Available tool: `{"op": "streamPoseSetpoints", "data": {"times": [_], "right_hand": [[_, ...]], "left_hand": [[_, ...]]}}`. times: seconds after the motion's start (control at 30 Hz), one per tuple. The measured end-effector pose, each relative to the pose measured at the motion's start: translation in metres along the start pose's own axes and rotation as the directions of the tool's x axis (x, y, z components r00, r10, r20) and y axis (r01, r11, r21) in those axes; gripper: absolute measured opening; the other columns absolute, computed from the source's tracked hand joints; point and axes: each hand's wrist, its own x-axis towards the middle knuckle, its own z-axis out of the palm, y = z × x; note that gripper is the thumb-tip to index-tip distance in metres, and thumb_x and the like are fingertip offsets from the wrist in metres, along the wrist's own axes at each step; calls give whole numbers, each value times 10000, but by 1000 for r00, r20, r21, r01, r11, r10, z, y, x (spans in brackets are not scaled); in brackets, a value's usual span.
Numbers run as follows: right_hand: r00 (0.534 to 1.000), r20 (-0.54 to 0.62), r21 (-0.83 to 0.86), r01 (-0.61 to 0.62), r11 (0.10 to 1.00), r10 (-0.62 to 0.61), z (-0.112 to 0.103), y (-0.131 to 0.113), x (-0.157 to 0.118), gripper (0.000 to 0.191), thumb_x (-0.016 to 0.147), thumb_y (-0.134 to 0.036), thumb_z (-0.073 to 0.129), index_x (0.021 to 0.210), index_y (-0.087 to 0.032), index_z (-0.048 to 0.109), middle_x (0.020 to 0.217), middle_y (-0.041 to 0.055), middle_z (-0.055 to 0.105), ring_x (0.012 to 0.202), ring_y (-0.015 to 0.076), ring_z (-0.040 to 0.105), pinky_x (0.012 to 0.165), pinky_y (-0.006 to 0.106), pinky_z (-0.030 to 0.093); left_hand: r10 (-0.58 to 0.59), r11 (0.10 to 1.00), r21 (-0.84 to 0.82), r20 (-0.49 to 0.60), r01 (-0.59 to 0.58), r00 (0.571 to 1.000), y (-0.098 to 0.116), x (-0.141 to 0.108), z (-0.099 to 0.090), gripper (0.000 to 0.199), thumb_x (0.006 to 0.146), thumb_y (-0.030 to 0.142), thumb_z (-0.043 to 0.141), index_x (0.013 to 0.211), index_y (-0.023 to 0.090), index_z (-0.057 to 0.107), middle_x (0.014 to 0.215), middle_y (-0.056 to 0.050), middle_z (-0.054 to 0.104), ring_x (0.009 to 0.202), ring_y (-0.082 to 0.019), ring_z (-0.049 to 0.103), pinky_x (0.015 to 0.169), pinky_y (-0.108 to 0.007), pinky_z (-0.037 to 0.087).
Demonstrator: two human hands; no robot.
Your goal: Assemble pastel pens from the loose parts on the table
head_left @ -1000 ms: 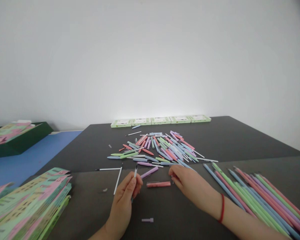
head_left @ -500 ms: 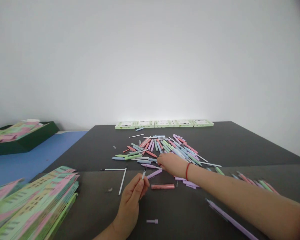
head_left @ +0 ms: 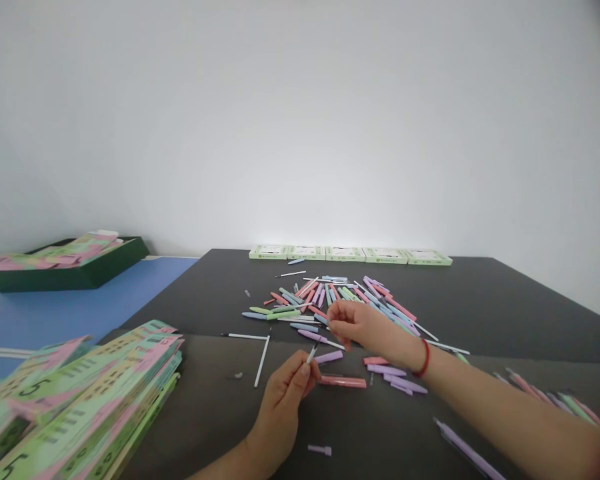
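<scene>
My left hand pinches a thin white pen refill with a dark tip pointing up. My right hand, with a red band at the wrist, hovers at the near side of a loose pile of pastel pen parts. Its fingers are curled together; what they hold, if anything, is too small to make out. Close to my left hand lie a purple barrel and a red pen piece. Below them sits a small purple part. Several purple pieces lie under my right wrist.
Green cartons line the table's back edge. Stacked green and pink packages fill the near left. A dark green tray of packages stands on the blue surface. White refills lie left of centre, pens at the right.
The view has shifted, so the scene sits further right. My right hand has lifted back slightly from the pile. My left hand still holds the refill.
</scene>
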Motion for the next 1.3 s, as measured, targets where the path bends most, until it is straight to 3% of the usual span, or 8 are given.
{"op": "streamPoseSetpoints", "data": {"times": [0.07, 0.17, 0.2, 0.27, 0.9, 1.3], "right_hand": [[999, -35, 190, 25, 981, -18, 3, -10, -12, 123, 895, -212, 354, 860, -184, 469, 646, -42, 561, 559, 89, 552, 564, 193, 438], [993, -119, 639, 72, 766, 6, 15, -18, -22, 104, 872, -273, 458, 814, -188, 469, 625, -58, 504, 523, 84, 492, 548, 209, 405], [991, -136, 721, 84, 688, 22, 19, -18, -22, 117, 854, -287, 501, 797, -188, 475, 618, -60, 501, 519, 85, 480, 548, 215, 397], [986, -161, 780, 95, 619, 51, 27, -19, -21, 151, 833, -313, 550, 776, -189, 485, 597, -63, 499, 519, 89, 471, 553, 223, 392], [962, -269, 696, 155, 701, 54, 35, -17, -18, 189, 864, -376, 529, 819, -201, 477, 634, -60, 476, 539, 100, 499, 561, 245, 420], [983, -183, 571, 113, 813, -8, 40, -19, -23, 59, 854, -249, 506, 842, -197, 479, 648, -44, 510, 582, 117, 489, 546, 238, 380]], "left_hand": [[-2, 1000, -11, 15, 2, 1000, -2, 0, 0, 316, 927, 367, 406, 727, 165, 542, 629, 28, 399, 584, -116, 341, 544, -227, 281], [-4, 1000, -9, 23, 4, 1000, -2, -1, 0, 311, 930, 360, 404, 728, 165, 538, 629, 29, 393, 588, -119, 343, 547, -234, 273], [-3, 1000, -7, 24, 3, 1000, -2, -1, 0, 312, 930, 361, 404, 729, 165, 538, 627, 29, 395, 586, -120, 343, 546, -236, 271], [5, 1000, -3, 22, -5, 1000, -2, -1, 0, 314, 929, 366, 407, 728, 165, 541, 625, 28, 403, 582, -121, 344, 544, -239, 269], [3, 999, -54, 27, -2, 1000, -6, 1, 3, 346, 921, 421, 414, 731, 159, 540, 668, 14, 423, 611, -124, 362, 561, -230, 291], [50, 998, -41, 64, -48, 997, 0, 1, 2, 332, 921, 407, 402, 756, 160, 551, 628, 25, 402, 583, -127, 337, 561, -241, 278]]}}
